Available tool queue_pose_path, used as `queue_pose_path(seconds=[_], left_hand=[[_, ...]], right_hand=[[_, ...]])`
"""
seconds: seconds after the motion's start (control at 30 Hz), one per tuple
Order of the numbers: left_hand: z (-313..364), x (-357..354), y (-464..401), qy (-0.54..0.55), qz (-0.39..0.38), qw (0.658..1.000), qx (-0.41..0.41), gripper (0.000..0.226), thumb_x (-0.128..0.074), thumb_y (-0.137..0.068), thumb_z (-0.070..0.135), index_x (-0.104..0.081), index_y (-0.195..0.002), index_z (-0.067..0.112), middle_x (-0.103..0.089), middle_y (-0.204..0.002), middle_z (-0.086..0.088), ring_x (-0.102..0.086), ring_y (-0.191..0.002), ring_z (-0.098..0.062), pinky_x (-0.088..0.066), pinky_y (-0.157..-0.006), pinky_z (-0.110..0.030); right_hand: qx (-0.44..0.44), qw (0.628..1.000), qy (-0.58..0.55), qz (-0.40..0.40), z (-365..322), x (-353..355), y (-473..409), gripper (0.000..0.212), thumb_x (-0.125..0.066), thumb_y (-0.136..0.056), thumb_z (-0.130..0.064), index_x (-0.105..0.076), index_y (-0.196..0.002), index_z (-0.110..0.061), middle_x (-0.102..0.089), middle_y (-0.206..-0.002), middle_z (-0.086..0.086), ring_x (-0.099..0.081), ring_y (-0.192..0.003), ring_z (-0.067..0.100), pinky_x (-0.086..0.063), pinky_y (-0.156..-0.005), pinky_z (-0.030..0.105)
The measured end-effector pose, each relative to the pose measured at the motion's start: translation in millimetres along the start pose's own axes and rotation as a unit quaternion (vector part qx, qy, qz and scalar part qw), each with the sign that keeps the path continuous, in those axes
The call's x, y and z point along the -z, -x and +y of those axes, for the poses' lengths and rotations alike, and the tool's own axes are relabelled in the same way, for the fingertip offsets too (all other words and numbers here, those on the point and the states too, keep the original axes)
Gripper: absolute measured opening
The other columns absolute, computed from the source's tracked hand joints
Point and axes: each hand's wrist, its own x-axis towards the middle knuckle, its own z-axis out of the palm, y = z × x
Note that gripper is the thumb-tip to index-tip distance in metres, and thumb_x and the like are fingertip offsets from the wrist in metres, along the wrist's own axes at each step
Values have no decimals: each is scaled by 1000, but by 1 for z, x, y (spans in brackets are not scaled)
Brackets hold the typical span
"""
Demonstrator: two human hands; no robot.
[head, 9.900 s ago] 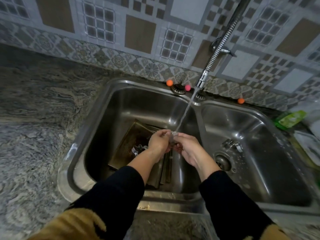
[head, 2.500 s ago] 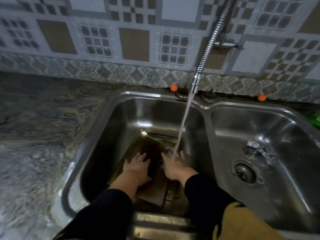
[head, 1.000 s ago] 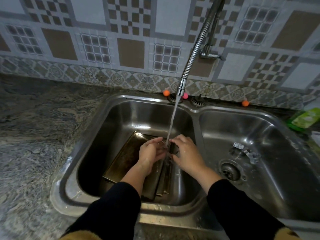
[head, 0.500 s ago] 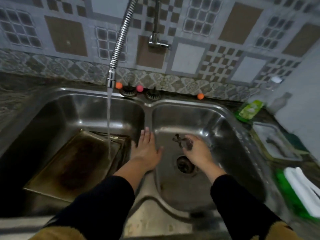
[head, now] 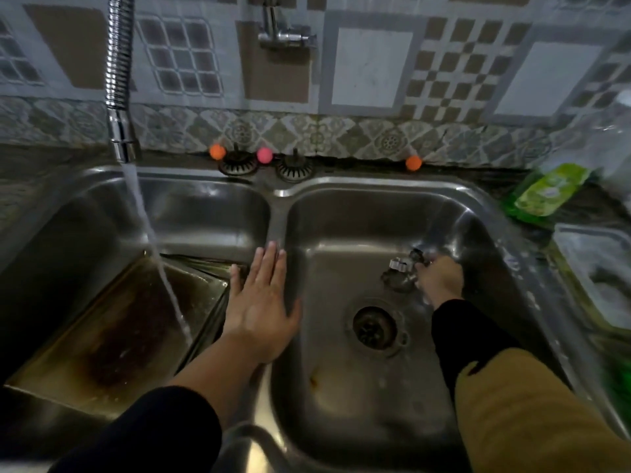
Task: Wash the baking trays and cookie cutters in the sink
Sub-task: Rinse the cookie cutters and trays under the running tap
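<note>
Left hand [head: 261,307] lies flat (fingers straight) on the sink divider [head: 278,216]; right hand [head: 440,279] grasps cookie cutters [head: 403,271]

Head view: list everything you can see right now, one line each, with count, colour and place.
Sink: one, steel, two basins.
Trays: stacked, count unclear, brown-stained, left basin.
Cutters: small cluster, silver, right basin floor.
Drain: one, dark, right basin.
Spout: one, chrome, water running onto trays.
Valve: one, chrome, on wall.
Strainers: two, dark, back ledge.
Balls: two orange, one pink, back ledge.
Bottle: one, green, right counter.
Container: one, clear, right counter.
Left hand: flat on basin divider.
Right hand: at cutters, fingers hidden.
</note>
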Motion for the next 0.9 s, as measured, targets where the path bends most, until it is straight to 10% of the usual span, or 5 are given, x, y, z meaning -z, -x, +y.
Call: queue_pose_path(seconds=[0.9], left_hand=[[-34, 9, 7, 77, -40, 990, -111, 63, -19, -102, 45, 5, -154, 19, 15, -160, 3, 13, -147, -13, 6, -120, -44]], right_hand=[[266, 959, 63, -79, -117, 21, 218, 30, -56, -91, -28, -60, -120, -30, -58, -128, -1, -52, -118, 22, -43, -99, 36]])
